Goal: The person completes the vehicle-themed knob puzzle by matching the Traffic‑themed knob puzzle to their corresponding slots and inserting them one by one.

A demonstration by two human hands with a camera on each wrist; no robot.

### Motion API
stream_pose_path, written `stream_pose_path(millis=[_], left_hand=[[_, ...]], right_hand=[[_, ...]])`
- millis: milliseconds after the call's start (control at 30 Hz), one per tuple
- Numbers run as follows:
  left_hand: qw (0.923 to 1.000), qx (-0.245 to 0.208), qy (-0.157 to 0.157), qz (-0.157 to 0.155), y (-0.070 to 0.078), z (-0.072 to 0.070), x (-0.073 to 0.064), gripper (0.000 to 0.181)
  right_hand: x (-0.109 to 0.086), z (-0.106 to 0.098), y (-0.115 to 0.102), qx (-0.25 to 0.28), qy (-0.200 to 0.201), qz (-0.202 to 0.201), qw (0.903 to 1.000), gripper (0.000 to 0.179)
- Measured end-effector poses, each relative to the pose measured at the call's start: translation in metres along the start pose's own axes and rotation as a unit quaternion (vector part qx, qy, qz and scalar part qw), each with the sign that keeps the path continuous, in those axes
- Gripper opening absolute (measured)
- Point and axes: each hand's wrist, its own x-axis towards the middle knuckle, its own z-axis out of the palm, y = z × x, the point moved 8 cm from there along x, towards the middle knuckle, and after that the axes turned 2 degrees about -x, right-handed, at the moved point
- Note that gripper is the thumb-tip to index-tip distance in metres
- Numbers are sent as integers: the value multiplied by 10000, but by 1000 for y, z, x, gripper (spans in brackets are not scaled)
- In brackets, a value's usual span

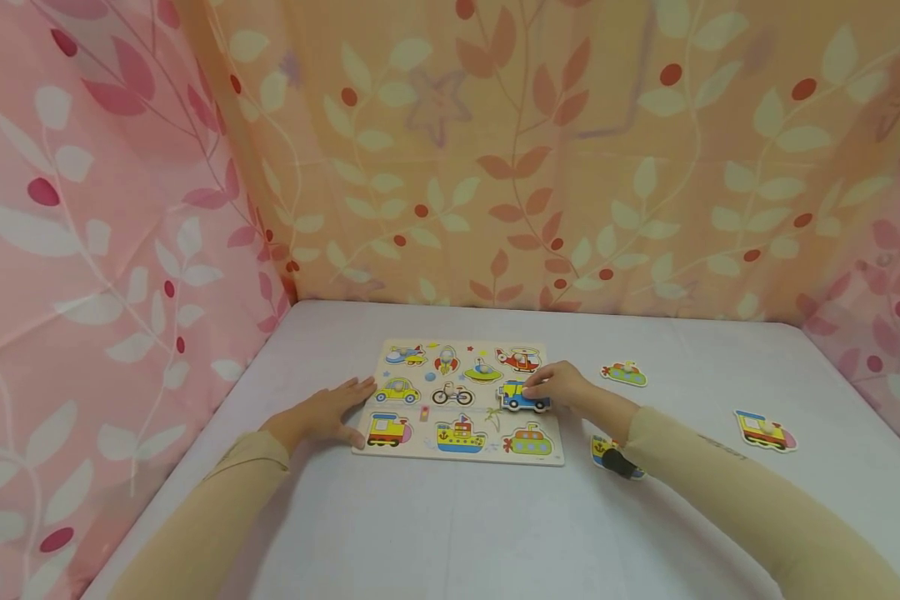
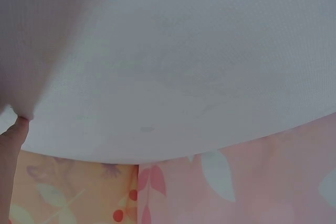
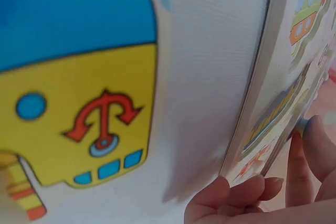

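Note:
A wooden knob puzzle board with vehicle pictures lies on the table. My right hand pinches the knob of a blue and yellow jeep piece, which overlaps the board's right side, slightly askew. In the right wrist view, thumb and finger of that hand meet at a knob, while other fingers curl by the board edge. My left hand rests at the board's left edge, fingers spread; one finger shows in the left wrist view. Knobbed pieces such as the yellow car and bicycle sit in the board.
Right of the board lie a submarine piece, a train piece and a ship piece, the ship partly covered by the right wrist's dark camera. The board's bottom row shows printed train, ship and submarine. Floral curtains enclose the table.

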Motion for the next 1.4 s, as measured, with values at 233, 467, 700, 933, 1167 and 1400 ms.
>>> stream_pose_path(millis=[233,467,700,933,1167,1400], left_hand=[[10000,-30,-71,-59,2,1,0,107],[10000,-1,-50,71,6,0,0,107],[10000,9,-34,60,5,2,2,107],[9999,35,11,112,6,0,0,106],[10000,-12,23,81,5,-1,-1,105],[9999,31,-18,99,2,0,-1,106]], right_hand=[[3,4,4,-84,25,213,9997,17],[5,6,3,-252,38,165,9995,15],[5,3,1,-466,84,72,9989,13],[6,4,1,-450,-15,7,9990,16],[-2,-9,2,-491,-69,-36,9988,25],[-24,-40,5,-121,1,-47,9999,34]])
